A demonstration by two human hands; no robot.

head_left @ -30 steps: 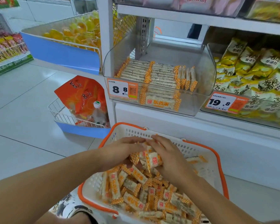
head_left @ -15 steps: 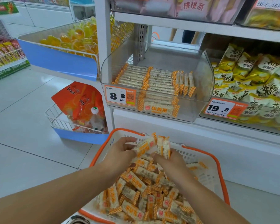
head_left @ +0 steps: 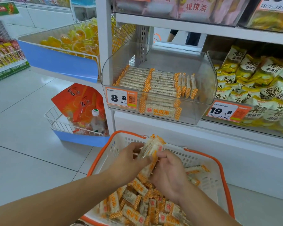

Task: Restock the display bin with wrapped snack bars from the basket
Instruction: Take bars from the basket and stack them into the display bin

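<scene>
A white basket with an orange rim [head_left: 207, 158] sits low in front of me, holding several loose snack bars [head_left: 137, 204] in white and orange checked wrappers. Above the pile, my left hand [head_left: 129, 160] and my right hand [head_left: 168, 173] together grip a small bunch of bars [head_left: 151, 149], stacked side by side and tilted upward. The clear display bin [head_left: 203, 101] stands on the shelf above, with neat rows of the same bars [head_left: 147, 80] on its floor and an 8.8 price tag on its front.
To the right of the bin is a bin of yellow snack bags [head_left: 258, 82] tagged 19.8. A blue-fronted wire bin of orange sweets [head_left: 69, 44] and a lower wire rack with orange pouches [head_left: 82, 108] stand left. Tiled floor spreads to the left.
Both hands gathered bars from the pile and lifted the bunch clear of it. The bars are now pressed into a tighter stack, held a little higher above the basket.
</scene>
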